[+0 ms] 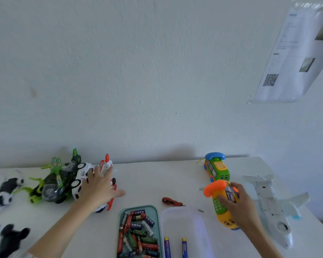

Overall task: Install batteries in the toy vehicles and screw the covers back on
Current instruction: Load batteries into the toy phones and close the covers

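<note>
Nearest, a teal tray [158, 218] of mixed batteries [138, 235]; two blue batteries [167, 247] beside it. Right hand [239, 205] grips a yellow phone car [223, 205], orange handset on top. Left hand [99, 187], fingers spread, rests on a white car [80, 178]. Red screwdriver [171, 201] lies between. Farther back: green phone car [216, 169], grey plane [272, 205] at right, green toy [54, 180] at left. White table [157, 179] ends at a white wall [138, 71]; bare room mid-table.
</note>
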Motion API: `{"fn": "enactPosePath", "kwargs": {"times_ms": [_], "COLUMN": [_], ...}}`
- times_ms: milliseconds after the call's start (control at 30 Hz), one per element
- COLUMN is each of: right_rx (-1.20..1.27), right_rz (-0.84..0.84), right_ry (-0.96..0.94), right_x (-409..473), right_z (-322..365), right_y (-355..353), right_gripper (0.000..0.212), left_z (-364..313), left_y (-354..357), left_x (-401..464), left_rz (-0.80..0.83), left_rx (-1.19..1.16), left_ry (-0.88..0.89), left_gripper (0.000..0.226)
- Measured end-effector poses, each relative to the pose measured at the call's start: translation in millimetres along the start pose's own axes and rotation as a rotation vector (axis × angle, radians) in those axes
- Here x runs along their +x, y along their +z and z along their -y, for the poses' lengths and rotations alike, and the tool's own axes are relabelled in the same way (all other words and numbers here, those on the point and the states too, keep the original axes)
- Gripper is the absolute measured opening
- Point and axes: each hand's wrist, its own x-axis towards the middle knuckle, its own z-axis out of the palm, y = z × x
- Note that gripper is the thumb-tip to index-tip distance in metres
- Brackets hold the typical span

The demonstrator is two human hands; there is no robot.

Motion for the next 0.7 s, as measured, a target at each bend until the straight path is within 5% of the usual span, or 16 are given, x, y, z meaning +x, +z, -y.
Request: {"fn": "enactPosePath", "kwargs": {"times_ms": [167,300,467,567,700], "right_rx": [0.359,0.171,-0.231,-0.258,-0.188], "right_rz": [0.076,0.154,-0.051,-0.058,0.065], "right_ry": [-0.174,-0.494,-1.071,-1.178,-1.208], "right_x": [-33.4,-73.4,-97.2,-102.6,-102.3], "right_z": [52.6,76.7,89.4,82.7,85.1], "right_y": [-15.7,3.9,35.1,52.9,57.7], "right_gripper": [0.071,0.090,0.095,0.093,0.064], "left_z": [-41.2,-60.7,-68.1,-61.5,-42.5], "left_y": [-38.6,-55.0,-46.4,-37.0,-26.0], "left_x": [-66.1,-97.6,-117.4,-123.3,-127.1], "left_rz": [0.140,0.253,0.393,0.350,0.284], "left_rx": [-0.526,-0.934,-1.128,-1.181,-1.228], "left_ry": [0.272,0.383,0.411,0.388,0.298], "left_gripper": [0.110,0.107,0.091,0.073,0.070]}}
